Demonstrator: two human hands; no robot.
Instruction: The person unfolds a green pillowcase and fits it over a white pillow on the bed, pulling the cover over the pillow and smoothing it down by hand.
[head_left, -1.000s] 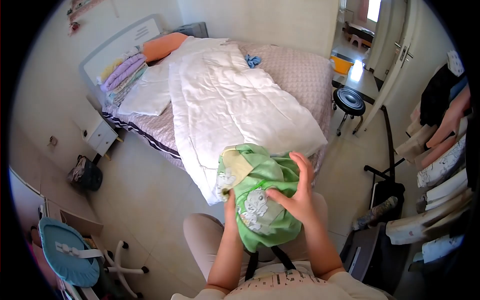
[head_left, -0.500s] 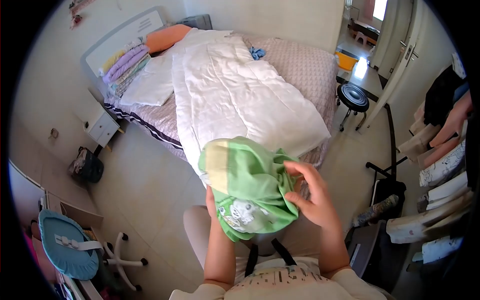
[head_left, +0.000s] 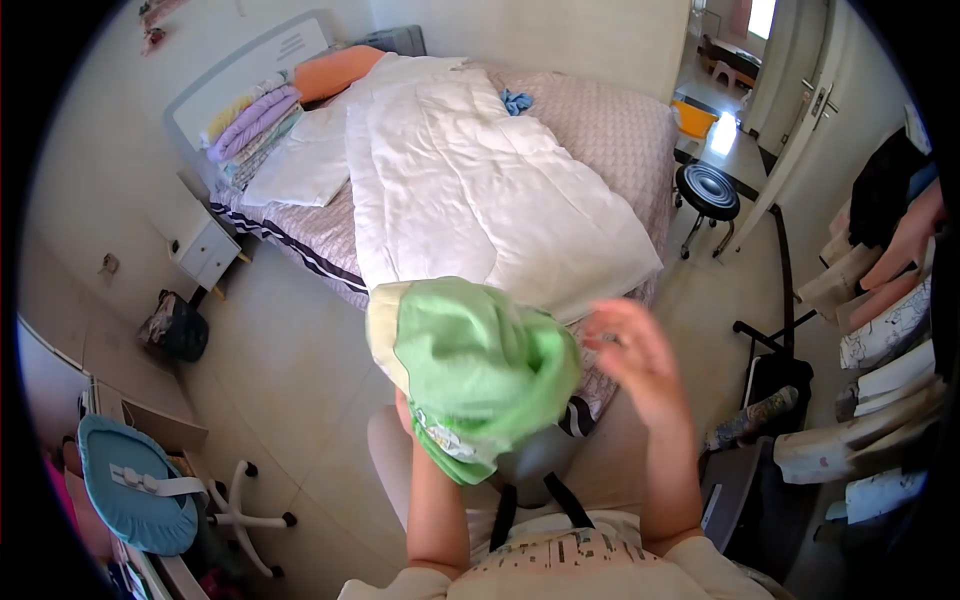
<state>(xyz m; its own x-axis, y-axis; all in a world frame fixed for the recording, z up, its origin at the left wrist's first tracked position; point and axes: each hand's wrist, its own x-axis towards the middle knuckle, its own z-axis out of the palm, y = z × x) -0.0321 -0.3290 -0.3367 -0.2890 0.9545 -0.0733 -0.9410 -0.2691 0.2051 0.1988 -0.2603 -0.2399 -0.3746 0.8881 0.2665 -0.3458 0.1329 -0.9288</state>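
A bunched green fabric piece with a cream strip and a white cartoon print is held up in front of my body. My left hand is under its left side and bears it; the fingers are hidden by the fabric. Off to the right, my right hand is apart from the fabric, holding nothing, its slightly blurred fingers curved and parted. Just beyond the fabric, a white quilt lies spread over the bed.
Folded bedding and an orange pillow sit at the bed's head. To the right are a round black stool and a rack of hanging clothes. A blue-covered chair and a white nightstand stand on the left.
My right hand has let go of the green fabric and moved right, away from it. The fabric has shifted left with my left hand and turned, so less of the print shows.
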